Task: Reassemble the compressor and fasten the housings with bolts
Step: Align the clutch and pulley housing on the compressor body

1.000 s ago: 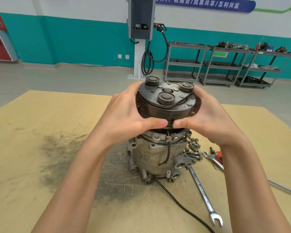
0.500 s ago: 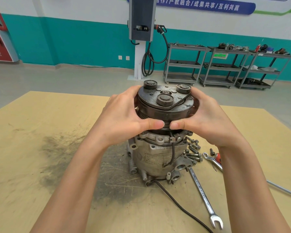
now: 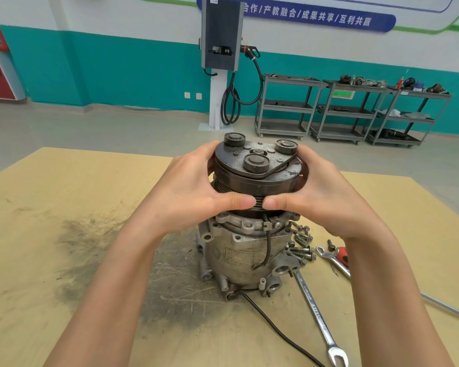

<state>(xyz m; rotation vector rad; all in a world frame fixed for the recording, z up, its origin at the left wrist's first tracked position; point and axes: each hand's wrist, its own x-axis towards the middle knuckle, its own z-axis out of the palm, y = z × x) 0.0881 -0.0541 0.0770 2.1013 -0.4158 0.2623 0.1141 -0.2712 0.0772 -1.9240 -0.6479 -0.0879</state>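
Two hands clasp the pulley on top of the compressor.

Nearest us on the bench point(image 3: 51, 260) a spanner point(image 3: 319, 319) lies beside a black wire point(image 3: 276, 332); behind it the compressor point(image 3: 245, 256) stands upright near the bench's middle, loose bolts point(image 3: 300, 247) just to its right. Our left hand point(image 3: 188, 192) and right hand point(image 3: 321, 197) curl round the pulley point(image 3: 255, 176) from either side, thumbs nearly meeting at its grooved front. Farther off, metal trolleys point(image 3: 355, 109) stand along a teal wall point(image 3: 133, 72).
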